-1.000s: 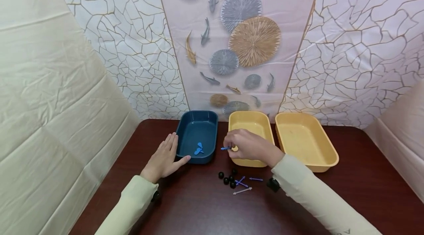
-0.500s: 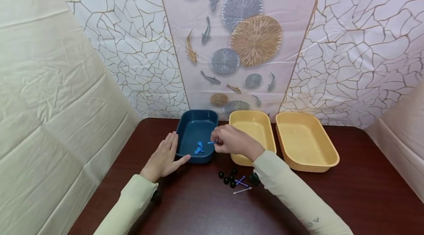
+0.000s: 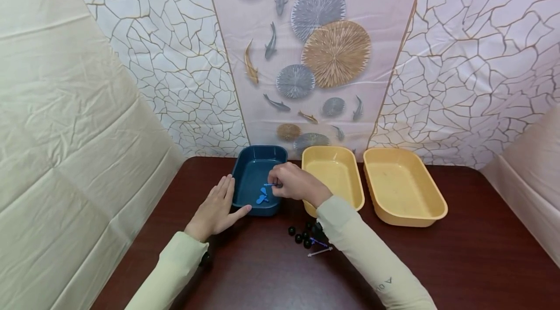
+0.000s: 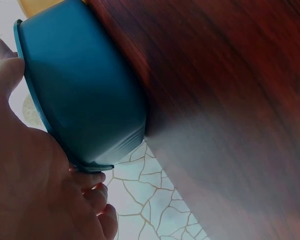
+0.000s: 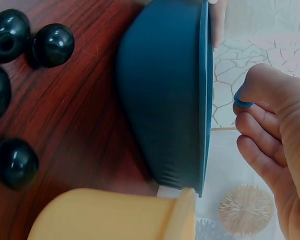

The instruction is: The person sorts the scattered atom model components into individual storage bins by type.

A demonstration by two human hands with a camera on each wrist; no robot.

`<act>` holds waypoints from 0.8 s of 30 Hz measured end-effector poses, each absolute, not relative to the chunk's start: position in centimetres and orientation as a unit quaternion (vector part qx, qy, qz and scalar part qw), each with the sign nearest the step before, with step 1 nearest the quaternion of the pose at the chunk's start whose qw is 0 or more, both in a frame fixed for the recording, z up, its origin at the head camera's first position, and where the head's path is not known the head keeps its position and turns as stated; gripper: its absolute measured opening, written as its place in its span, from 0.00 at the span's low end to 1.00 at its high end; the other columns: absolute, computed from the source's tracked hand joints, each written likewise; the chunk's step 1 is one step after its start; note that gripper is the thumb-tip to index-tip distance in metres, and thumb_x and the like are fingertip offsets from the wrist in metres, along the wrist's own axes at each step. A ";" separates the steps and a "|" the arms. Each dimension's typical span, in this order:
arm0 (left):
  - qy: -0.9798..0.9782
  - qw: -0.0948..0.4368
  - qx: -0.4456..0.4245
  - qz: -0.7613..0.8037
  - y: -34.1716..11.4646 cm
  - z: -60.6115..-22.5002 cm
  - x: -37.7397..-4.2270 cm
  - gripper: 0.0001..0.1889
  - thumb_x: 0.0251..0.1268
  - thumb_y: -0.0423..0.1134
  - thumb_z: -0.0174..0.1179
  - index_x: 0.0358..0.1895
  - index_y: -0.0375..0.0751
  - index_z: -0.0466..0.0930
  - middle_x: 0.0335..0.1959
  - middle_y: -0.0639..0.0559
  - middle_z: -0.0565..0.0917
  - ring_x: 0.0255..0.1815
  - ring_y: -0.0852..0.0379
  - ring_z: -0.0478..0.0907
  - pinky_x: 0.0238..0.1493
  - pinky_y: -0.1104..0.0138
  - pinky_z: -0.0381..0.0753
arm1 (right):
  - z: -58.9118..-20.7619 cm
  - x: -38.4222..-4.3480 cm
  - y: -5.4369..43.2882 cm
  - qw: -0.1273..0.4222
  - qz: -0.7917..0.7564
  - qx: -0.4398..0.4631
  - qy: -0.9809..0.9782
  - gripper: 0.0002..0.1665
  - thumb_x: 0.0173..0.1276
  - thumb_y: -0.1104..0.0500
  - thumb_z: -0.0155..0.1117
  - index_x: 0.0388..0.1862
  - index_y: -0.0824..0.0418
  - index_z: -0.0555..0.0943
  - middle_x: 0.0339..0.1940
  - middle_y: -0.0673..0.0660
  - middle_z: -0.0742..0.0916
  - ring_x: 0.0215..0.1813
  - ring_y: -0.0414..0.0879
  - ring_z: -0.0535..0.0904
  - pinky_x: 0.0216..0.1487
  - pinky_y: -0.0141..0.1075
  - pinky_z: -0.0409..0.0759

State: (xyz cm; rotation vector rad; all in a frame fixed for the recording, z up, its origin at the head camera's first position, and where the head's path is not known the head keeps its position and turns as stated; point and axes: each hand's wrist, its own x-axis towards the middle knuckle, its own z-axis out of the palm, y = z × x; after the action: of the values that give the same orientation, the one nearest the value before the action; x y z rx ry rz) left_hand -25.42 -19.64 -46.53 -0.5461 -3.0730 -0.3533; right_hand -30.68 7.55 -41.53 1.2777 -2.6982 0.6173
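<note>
My right hand (image 3: 297,183) pinches a small blue stick with knobbed ends (image 3: 269,184) between thumb and forefinger, over the right side of the dark blue bin (image 3: 261,169). From the right wrist, only a bit of blue shows at the fingertips, above the bin's rim. Inside that bin lie several flat bright-blue pieces (image 3: 261,198). My left hand (image 3: 213,210) has its fingers extended along the bin's left side, its thumb at the near rim. The left wrist view shows the thumb and palm right at the rim (image 4: 37,102).
Right of the blue bin stand two yellow bins, a smaller one (image 3: 334,158) and a larger one (image 3: 404,188). Several black beads (image 3: 299,238) lie on the dark wooden table (image 3: 262,271), near purple sticks (image 3: 321,243) and a pale stick (image 3: 320,252), partly behind my right sleeve. Patterned cloth hangs behind.
My right hand has moved left with the blue stick, from over the smaller yellow bin to over the blue bin. The left hand has stayed in place.
</note>
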 end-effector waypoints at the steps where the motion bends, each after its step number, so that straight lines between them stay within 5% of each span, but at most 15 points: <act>1: -0.978 0.000 -0.174 -0.112 -19.6 -46.6 -25.4 0.54 0.75 0.69 0.51 0.85 0.29 0.47 0.88 0.33 0.50 0.89 0.33 0.46 0.86 0.40 0.54 | -41.7 -30.8 7.4 0.044 0.206 0.418 -0.884 0.05 0.70 0.64 0.69 0.42 0.59 0.90 0.41 0.53 0.90 0.39 0.42 0.82 0.45 0.32 0.86; 14: -0.978 0.004 -0.177 -0.112 -19.8 -46.8 -25.5 0.54 0.75 0.69 0.51 0.85 0.28 0.46 0.88 0.33 0.50 0.89 0.33 0.46 0.86 0.40 0.53 | -43.7 -31.5 6.5 0.017 0.234 0.387 -0.892 0.13 0.73 0.63 0.71 0.53 0.65 0.89 0.50 0.59 0.90 0.50 0.49 0.87 0.54 0.40 0.90; 24: -0.977 0.005 -0.179 -0.112 -19.7 -46.7 -25.5 0.54 0.75 0.69 0.51 0.85 0.28 0.46 0.87 0.33 0.50 0.89 0.33 0.46 0.86 0.40 0.54 | -41.3 -30.0 8.8 0.027 0.192 0.392 -0.899 0.12 0.72 0.62 0.72 0.52 0.63 0.89 0.49 0.57 0.90 0.49 0.48 0.88 0.52 0.37 0.89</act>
State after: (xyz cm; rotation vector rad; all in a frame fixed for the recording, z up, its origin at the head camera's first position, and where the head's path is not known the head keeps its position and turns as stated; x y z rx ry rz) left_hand -25.46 -19.75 -46.68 -0.5592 -3.0610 -0.3514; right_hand -29.99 8.84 -41.34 1.2116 -2.7766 0.5930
